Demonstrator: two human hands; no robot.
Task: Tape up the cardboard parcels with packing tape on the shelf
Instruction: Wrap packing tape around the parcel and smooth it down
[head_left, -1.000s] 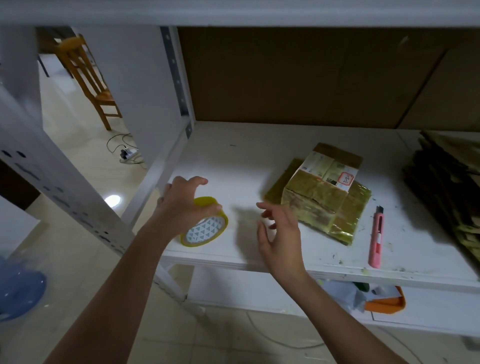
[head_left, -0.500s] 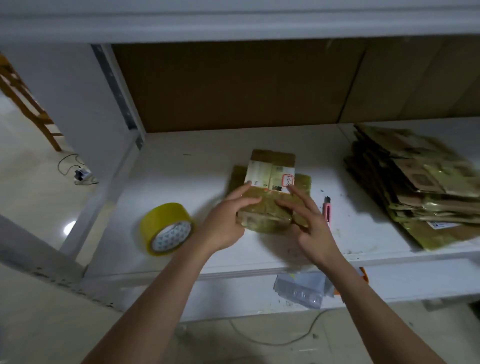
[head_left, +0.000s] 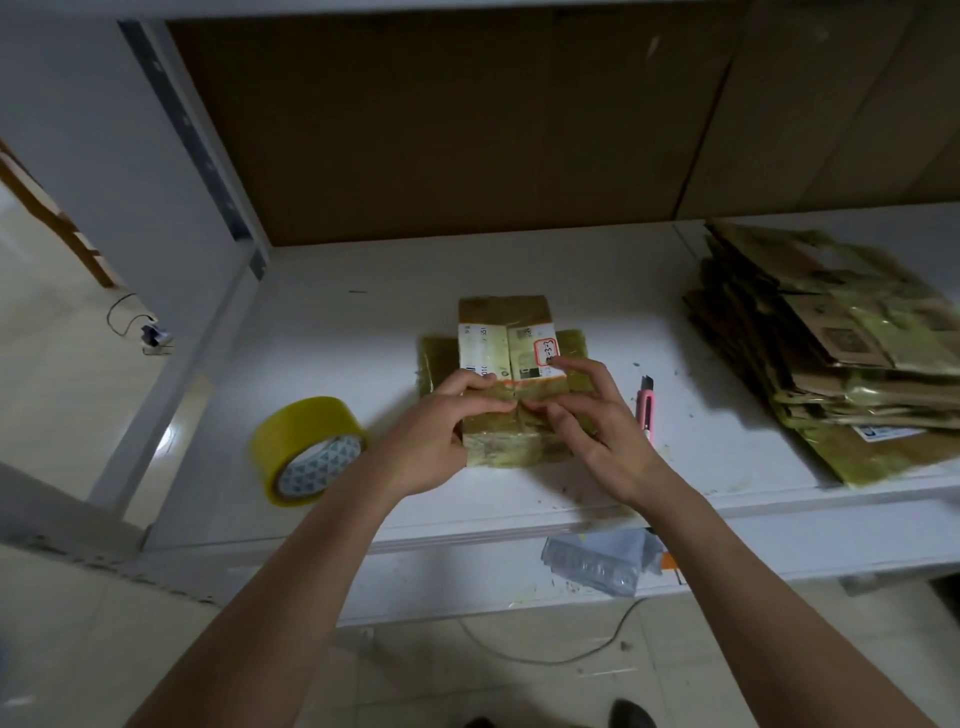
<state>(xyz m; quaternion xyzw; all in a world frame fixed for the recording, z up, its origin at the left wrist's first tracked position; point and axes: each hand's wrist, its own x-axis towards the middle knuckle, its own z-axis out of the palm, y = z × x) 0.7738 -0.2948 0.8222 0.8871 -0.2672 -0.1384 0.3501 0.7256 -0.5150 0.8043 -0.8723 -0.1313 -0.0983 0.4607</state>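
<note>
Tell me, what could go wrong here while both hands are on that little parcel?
The tape roll stands on edge near the shelf front, so a knock from the left hand might roll it off. The pink cutter lies just beside the right hand, and its blade end could nick a finger.

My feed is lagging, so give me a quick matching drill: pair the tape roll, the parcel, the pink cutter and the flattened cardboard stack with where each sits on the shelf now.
Things:
1. tape roll
2. parcel
3. pink cutter
4. flattened cardboard stack

Places:
A. far right of the shelf
B. centre, under both hands
C. left of the left hand, untouched
D. just right of the right hand

Pairs: 1-C, 2-B, 3-D, 4-A. The left hand and right hand both rest on the parcel.
</note>
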